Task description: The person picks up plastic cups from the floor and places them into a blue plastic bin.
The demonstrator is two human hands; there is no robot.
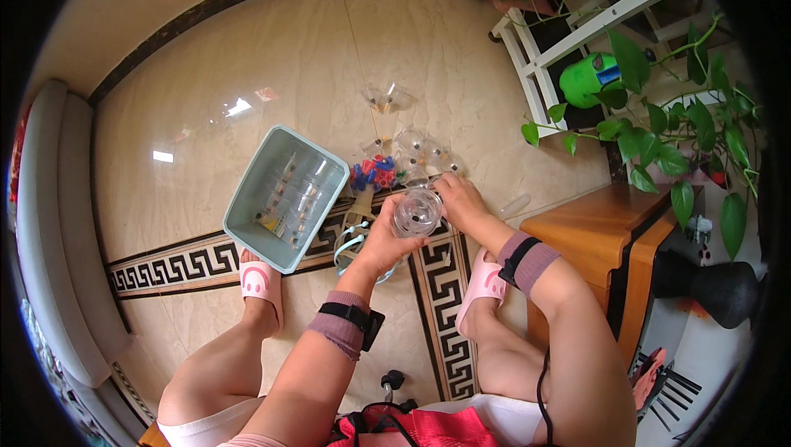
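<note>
My left hand (388, 237) is closed around a clear round plastic container (418, 213), seen from above, with a small dark spot inside. My right hand (460, 200) is just right of it, fingertips by several clear plastic cups (426, 147) on the floor; whether it grips one of them is hidden. A pile of small red and blue plastic pieces (376, 173) lies beyond my left hand. To the left, a grey-green plastic bin (247, 190) holds rows of clear cups with small dark and orange parts. More clear cups (388, 98) lie farther off.
A pale-blue and clear item (349, 249) lies beside my left wrist. Right of my hands are a small clear object (515, 205) and a wooden cabinet (581, 218). A white rack (537, 70) and a trailing green plant (673, 150) stand beyond. A grey padded seat (59, 231) is at left.
</note>
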